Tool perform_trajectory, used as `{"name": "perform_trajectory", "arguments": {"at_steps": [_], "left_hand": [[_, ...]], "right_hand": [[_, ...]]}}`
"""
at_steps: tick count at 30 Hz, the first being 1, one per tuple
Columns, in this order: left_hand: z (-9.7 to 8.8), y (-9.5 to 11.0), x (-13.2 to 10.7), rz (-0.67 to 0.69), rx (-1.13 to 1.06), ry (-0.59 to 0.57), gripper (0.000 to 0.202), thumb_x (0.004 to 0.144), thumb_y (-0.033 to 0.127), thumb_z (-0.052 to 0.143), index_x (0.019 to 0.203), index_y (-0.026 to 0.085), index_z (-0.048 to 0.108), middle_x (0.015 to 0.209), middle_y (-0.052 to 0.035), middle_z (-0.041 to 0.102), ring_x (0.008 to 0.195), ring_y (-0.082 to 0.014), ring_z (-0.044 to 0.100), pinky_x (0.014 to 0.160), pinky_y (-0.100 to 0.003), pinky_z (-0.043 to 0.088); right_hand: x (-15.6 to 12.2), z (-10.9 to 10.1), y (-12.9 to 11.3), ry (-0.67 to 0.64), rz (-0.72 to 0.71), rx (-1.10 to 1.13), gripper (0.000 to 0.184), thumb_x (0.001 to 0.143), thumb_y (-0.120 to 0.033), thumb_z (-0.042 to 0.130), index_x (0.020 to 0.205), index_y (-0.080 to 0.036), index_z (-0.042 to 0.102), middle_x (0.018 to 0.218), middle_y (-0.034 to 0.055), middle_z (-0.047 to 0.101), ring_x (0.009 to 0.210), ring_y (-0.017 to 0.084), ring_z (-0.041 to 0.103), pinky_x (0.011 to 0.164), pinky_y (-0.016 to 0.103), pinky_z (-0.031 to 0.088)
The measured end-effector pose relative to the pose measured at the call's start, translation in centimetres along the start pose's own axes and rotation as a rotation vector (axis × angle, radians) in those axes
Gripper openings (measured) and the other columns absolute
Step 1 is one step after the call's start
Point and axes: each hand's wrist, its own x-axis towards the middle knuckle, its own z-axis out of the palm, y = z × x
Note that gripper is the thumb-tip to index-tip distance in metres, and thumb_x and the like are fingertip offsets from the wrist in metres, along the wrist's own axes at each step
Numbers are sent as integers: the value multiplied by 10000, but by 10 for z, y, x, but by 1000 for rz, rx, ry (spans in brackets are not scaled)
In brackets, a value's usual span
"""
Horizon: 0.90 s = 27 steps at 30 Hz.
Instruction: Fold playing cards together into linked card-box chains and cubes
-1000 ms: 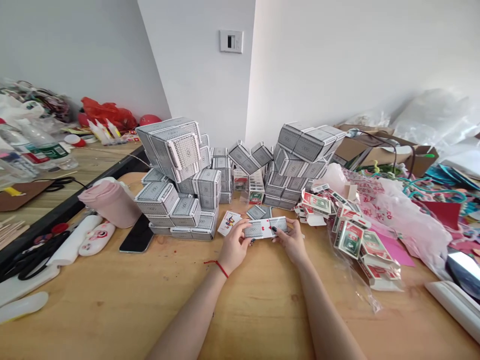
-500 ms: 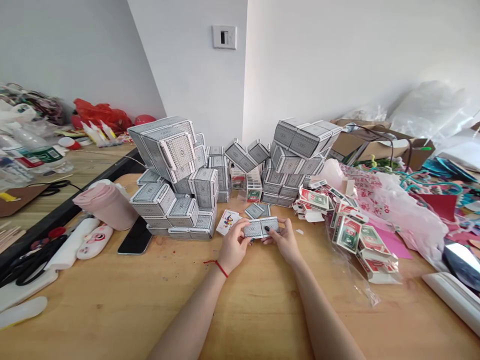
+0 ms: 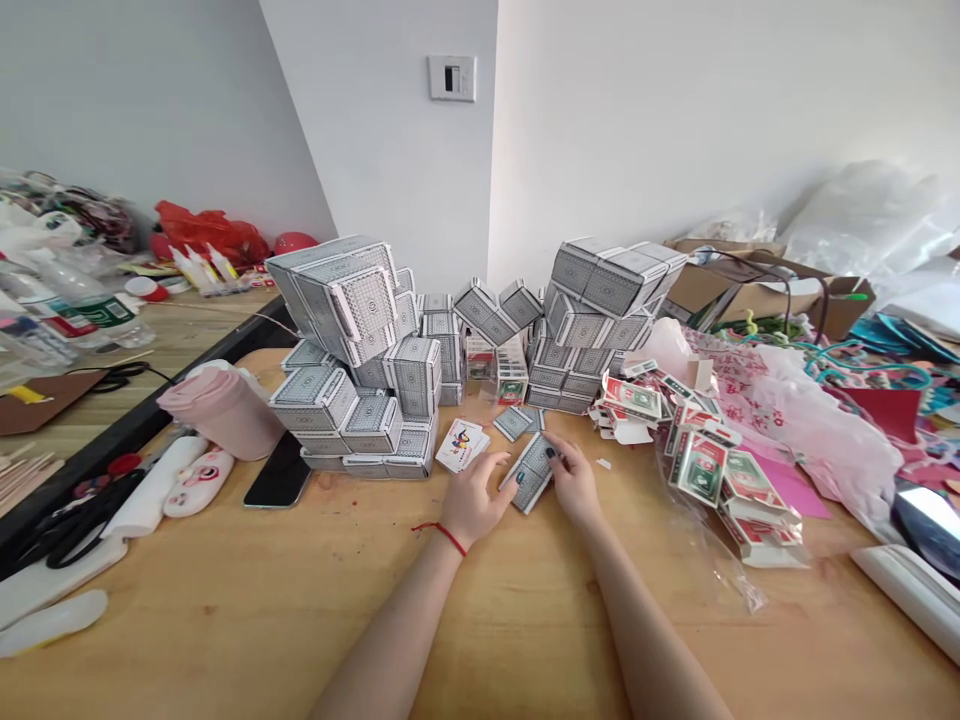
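Observation:
My right hand (image 3: 576,484) grips the right edge of a folded playing-card piece (image 3: 532,470), thumb on top; its patterned grey back faces up and it lies at a slant. My left hand (image 3: 474,500), with a red string on the wrist, is at the left of the piece. Its fingers are apart, and the thumb tip meets the card's left edge. Behind the hands lie small folded cards (image 3: 516,422). A short stack of playing cards with a joker on top (image 3: 460,446) lies face up beyond my left hand.
Blocks of folded cards stand stacked at left (image 3: 375,420) and right (image 3: 592,320). Card boxes (image 3: 701,468) and a plastic bag (image 3: 810,400) lie to the right. A phone (image 3: 277,475), a pink roll (image 3: 221,410) and black scissors (image 3: 82,520) are at left.
The card piece has turned from lying crosswise to a steep slant. My left hand has loosened from its left end, while my right hand keeps hold. The view has shifted slightly.

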Motion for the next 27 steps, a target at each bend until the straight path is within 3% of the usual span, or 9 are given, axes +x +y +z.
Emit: {"name": "perform_trajectory", "arguments": {"at_steps": [3, 5, 10, 14, 23, 27], "left_hand": [[-1, -5, 2, 29, 115, 137, 154, 817, 180, 487, 923, 209, 596, 882, -53, 656, 848, -188, 619, 794, -337, 498], [0, -10, 3, 20, 185, 220, 202, 816, 150, 472, 969, 201, 592, 955, -77, 650, 951, -217, 597, 872, -393, 470], [7, -25, 4, -85, 326, 244, 379, 780, 114, 500, 1159, 135, 499, 1229, -168, 539, 1205, -294, 445, 977, -515, 380], [11, -30, 3, -149, 388, 182, 345, 801, 96, 462, 1144, 98, 502, 1179, -203, 569, 1165, -299, 487, 943, -508, 405], [9, -30, 1, -95, 368, 172, 292, 826, 123, 479, 1107, 187, 522, 1102, -111, 629, 1047, -241, 585, 857, -404, 488], [7, -29, 0, -100, 360, 158, 312, 854, 103, 417, 1142, 175, 511, 1068, -129, 644, 993, -238, 612, 806, -388, 511]], "right_hand": [[-1, 0, 2, -52, -70, -125, 326, 740, -303, 505, 1018, -234, 660, 798, 42, 601, 642, 172, 524, 645, 329, 451], [-2, 1, 2, -54, -80, -149, 337, 736, -347, 530, 1022, -228, 663, 731, 33, 582, 577, 161, 492, 598, 314, 442], [-2, 3, 0, -33, -80, -134, 318, 714, -415, 571, 934, -213, 681, 830, 55, 603, 538, 138, 471, 574, 305, 441], [-3, 2, -1, -7, -66, -139, 299, 729, -430, 559, 886, -205, 676, 894, 74, 607, 519, 131, 471, 574, 317, 443], [-2, 2, -8, 20, -45, -155, 349, 766, -491, 509, 852, -200, 680, 827, 72, 613, 552, 149, 488, 557, 303, 437], [-1, 3, -7, 31, 5, -86, 368, 735, -525, 546, 821, -196, 685, 799, 68, 638, 555, 153, 495, 553, 295, 424]]}}
